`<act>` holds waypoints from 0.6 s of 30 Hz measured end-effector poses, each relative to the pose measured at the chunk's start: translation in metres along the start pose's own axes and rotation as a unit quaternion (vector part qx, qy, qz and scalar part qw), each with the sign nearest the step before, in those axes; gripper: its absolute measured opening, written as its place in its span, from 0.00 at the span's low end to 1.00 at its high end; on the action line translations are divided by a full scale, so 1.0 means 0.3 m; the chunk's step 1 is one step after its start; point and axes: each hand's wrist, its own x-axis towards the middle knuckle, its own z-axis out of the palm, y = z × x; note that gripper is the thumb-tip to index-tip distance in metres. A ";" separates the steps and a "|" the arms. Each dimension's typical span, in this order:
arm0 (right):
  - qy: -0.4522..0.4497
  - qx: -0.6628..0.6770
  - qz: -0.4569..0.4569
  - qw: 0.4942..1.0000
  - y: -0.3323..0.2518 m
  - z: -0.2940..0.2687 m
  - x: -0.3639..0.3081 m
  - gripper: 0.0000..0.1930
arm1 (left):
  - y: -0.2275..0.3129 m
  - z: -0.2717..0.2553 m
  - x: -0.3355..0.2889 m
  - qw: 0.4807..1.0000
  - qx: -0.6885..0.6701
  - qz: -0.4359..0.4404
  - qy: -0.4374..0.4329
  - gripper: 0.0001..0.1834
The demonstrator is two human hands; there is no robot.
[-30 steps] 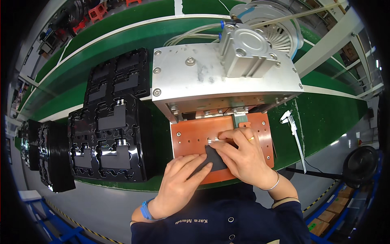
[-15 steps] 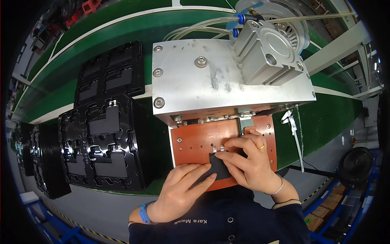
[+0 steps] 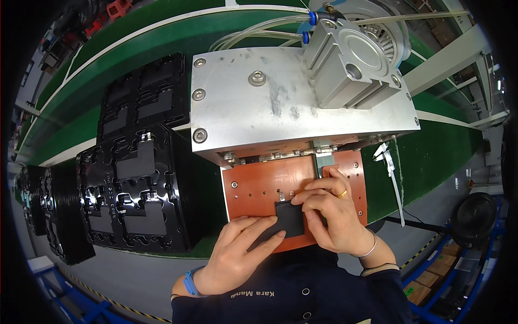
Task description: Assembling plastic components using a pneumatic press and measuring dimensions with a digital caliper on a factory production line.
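Observation:
A flat black piece with small silver tabs (image 3: pixel 289 220) lies on the orange plate (image 3: pixel 253 181) below the metal press. My left hand (image 3: pixel 237 251) is closed on the left part of the piece, its fingers and thumb pressed against it and covering that end. My right hand (image 3: pixel 334 216) has its fingers bent, the fingertips at the upper right corner beside the tabs; its thumb is partly hidden. In front of my hands rises the press's silver block (image 3: pixel 237 108), with a grey air cylinder (image 3: pixel 353 67) on top.
Stacked black plastic trays (image 3: pixel 132 189) with dark pieces in their pockets stand at the left, with another tray (image 3: pixel 143 97) behind. On the green bench (image 3: pixel 448 146) a caliper (image 3: pixel 394 178) lies to the right of the press. A round black stool seat (image 3: pixel 472 221) is at the right.
My right fingertips have shifted slightly right, baring more of the black piece's top edge. My left hand keeps its place on the piece. The view has shifted a little.

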 end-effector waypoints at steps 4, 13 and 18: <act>-0.001 -0.066 0.017 0.998 -0.030 0.008 0.019 0.13 | 0.000 0.001 0.000 1.000 0.003 0.013 0.000 0.19; 0.104 -0.049 0.046 0.992 -0.007 -0.012 -0.036 0.12 | 0.018 -0.024 0.010 0.998 0.044 -0.044 0.016 0.21; 0.133 -0.045 0.044 0.989 -0.001 -0.015 -0.100 0.10 | 0.004 -0.007 -0.021 0.997 0.070 0.000 -0.016 0.19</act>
